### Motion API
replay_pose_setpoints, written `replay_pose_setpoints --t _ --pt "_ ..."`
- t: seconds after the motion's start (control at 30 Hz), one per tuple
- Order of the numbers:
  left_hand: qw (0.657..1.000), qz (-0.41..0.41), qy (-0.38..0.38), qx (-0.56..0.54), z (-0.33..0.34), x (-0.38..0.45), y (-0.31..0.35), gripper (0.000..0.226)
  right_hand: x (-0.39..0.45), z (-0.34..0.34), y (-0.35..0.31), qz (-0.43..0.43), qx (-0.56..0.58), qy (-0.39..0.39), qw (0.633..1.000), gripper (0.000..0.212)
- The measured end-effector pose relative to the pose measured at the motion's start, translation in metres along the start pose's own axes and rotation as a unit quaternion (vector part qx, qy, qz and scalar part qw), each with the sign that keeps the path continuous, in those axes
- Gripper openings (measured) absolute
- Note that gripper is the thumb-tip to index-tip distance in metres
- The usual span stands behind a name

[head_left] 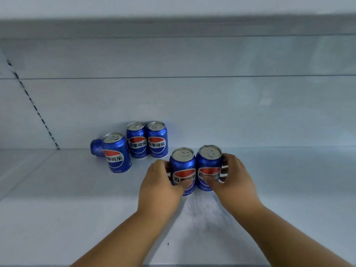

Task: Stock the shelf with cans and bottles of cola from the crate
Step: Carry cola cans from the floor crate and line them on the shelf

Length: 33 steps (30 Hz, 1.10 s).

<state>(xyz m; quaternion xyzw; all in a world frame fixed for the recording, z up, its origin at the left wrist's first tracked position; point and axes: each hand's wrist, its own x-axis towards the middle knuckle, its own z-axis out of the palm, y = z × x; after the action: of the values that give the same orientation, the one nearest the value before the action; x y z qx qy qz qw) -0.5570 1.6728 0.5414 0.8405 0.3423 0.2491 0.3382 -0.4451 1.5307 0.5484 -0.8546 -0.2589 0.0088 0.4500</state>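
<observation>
White shelf point(57, 218) with 5 upright cola cans point(137, 140).

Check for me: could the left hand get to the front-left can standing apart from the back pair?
Probably yes, once it lets go. The left hand now grips a can, but bare shelf lies between it and the front-left can, with nothing standing in that path.

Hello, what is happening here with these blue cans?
A person is stocking a white shelf with cola cans. The left hand grips one can and the right hand grips another; the two stand upright side by side. Three more cans stand further back to the left.
</observation>
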Motion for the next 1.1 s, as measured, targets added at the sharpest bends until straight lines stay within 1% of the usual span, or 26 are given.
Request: replay_pose_setpoints --t 0.1,0.27,0.33,0.53,0.63,0.77,1.03,1.1 --pt "1.0 0.005 -0.004 0.025 0.001 0.022 0.005 0.046 0.018 0.008 -0.003 0.004 -0.018 0.007 1.0 0.058" --pt "0.998 0.031 0.019 0.058 0.009 0.055 0.012 0.046 0.055 0.024 -0.006 0.006 -0.033 0.019 0.999 0.061" --pt "0.997 0.026 0.023 0.071 0.012 0.066 0.013 0.046 0.067 0.029 -0.007 0.006 -0.033 0.018 0.999 0.06" --pt "0.992 0.014 0.019 0.12 0.015 0.082 0.016 0.046 0.09 0.035 -0.008 0.004 -0.034 0.002 0.999 0.063" --pt "0.984 0.038 0.017 0.173 0.014 0.088 0.017 0.045 0.095 0.036 -0.006 0.005 -0.033 0.006 0.999 0.064" --pt "0.966 0.048 0.005 0.252 0.012 0.096 0.017 0.036 0.098 0.039 -0.006 0.007 -0.031 0.013 0.999 0.064" --pt "0.945 0.041 -0.036 0.322 0.015 0.112 0.022 0.008 0.107 0.047 -0.01 0.011 -0.03 0.001 0.999 0.065" --pt "0.942 0.042 -0.048 0.33 0.015 0.115 0.025 0.004 0.11 0.048 -0.011 0.009 -0.029 -0.007 1.0 0.064"
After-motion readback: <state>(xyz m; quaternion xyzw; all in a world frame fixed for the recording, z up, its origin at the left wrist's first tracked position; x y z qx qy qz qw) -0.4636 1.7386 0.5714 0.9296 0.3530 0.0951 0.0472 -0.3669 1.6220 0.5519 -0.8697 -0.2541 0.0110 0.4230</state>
